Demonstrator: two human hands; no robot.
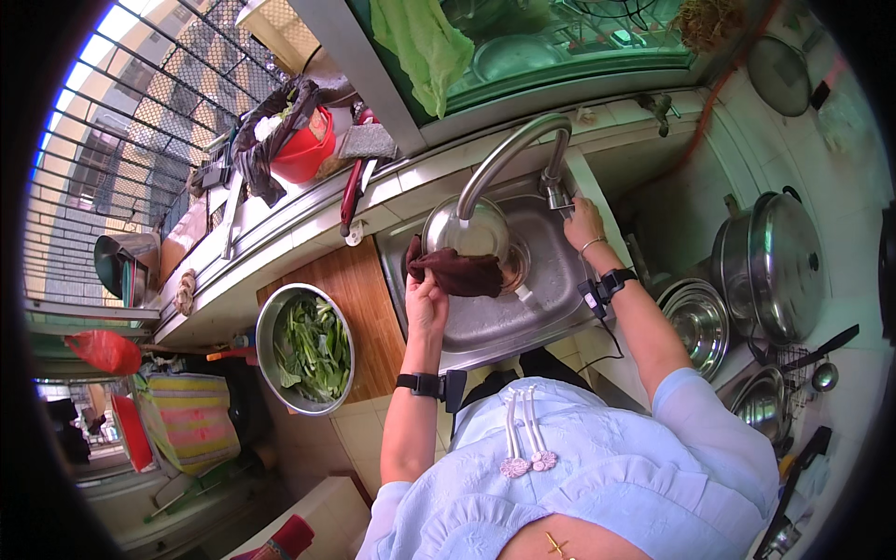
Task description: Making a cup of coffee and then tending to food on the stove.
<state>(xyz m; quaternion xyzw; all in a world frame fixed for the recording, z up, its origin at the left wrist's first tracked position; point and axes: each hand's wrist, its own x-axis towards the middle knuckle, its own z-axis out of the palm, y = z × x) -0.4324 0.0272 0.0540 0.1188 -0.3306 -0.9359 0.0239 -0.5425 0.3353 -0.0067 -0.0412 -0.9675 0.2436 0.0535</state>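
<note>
My left hand pinches a dark brown cloth over the stainless steel sink. Just beyond the cloth is a round, shiny metal lid or bowl, partly covered by it; whether my fingers also grip that piece I cannot tell. The spout of the tall curved faucet ends above the metal piece. At the faucet's base, my right hand has its fingers on the handle. A round drain fitting partly shows in the sink.
Left of the sink, a metal basin of leafy greens overlaps a wooden board. A red-handled tool and a bagged red bucket occupy the window ledge. A large lidded pot and metal bowls stand right.
</note>
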